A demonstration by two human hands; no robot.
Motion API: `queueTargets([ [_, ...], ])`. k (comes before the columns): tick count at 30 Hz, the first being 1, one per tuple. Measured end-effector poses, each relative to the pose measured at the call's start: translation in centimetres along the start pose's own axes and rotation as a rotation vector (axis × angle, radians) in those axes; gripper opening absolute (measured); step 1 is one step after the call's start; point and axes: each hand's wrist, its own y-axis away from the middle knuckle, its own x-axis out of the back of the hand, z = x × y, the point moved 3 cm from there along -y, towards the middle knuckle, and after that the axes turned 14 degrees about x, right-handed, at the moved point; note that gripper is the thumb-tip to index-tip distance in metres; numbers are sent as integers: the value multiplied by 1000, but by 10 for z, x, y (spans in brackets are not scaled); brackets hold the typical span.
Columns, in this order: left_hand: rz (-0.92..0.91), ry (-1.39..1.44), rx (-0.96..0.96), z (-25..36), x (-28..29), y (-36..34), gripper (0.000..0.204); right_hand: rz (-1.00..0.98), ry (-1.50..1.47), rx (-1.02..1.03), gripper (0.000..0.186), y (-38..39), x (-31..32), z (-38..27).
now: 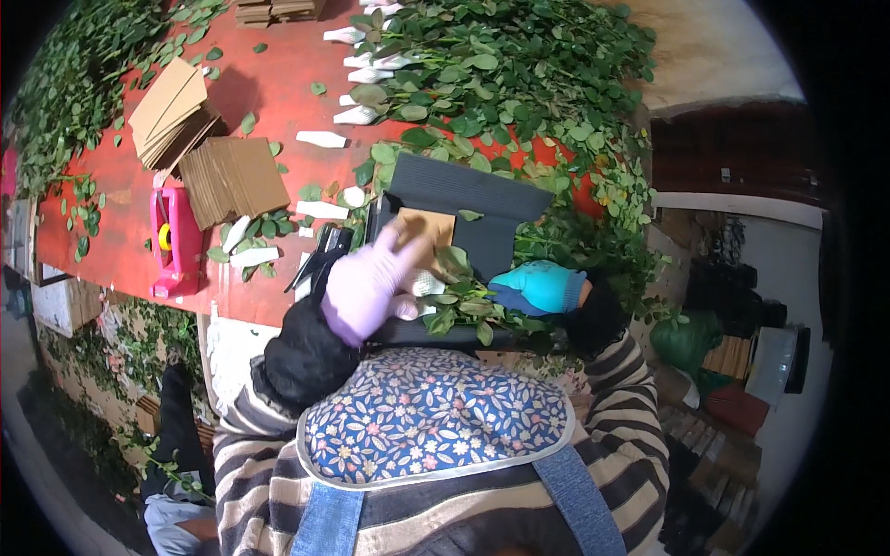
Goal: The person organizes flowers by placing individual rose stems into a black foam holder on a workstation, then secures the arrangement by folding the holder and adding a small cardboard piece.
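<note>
My left hand (363, 289), in a lavender glove, reaches over a black tray (489, 252) with a raised back flap. Its fingers are apart, the fingertips over a brown cardboard piece (439, 228) lying in the tray. Close to its thumb is a flower head in a white net sleeve (425, 284); I see no firm grip on it. My right hand (540, 286), in a turquoise and dark blue glove, is closed around leafy flower stems (468, 301) at the tray's right side. Most of those stems are hidden under leaves and the glove.
Cardboard sheets (236, 176) and a pink tape dispenser (181, 241) stand left on the red table (278, 69). White net sleeves (321, 139) lie nearby. Leafy stems (519, 65) are heaped at the back right, more greenery (74, 74) at the far left.
</note>
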Motion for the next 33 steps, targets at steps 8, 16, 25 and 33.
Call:
queueTargets([
  [8, 246, -231, -114, 11, -40, 20, 14, 401, 356, 28, 30, 21, 134, -89],
  [16, 189, -115, -239, 24, -23, 18, 12, 565, 1004, -100, 23, -184, 189, 128],
  [25, 59, -170, -114, 18, -33, 18, 25, 916, 908, 217, 24, -71, 236, 43],
  [33, 214, -150, -183, 17, -25, 19, 16, 1432, -529, 572, 42, 179, 201, -79],
])
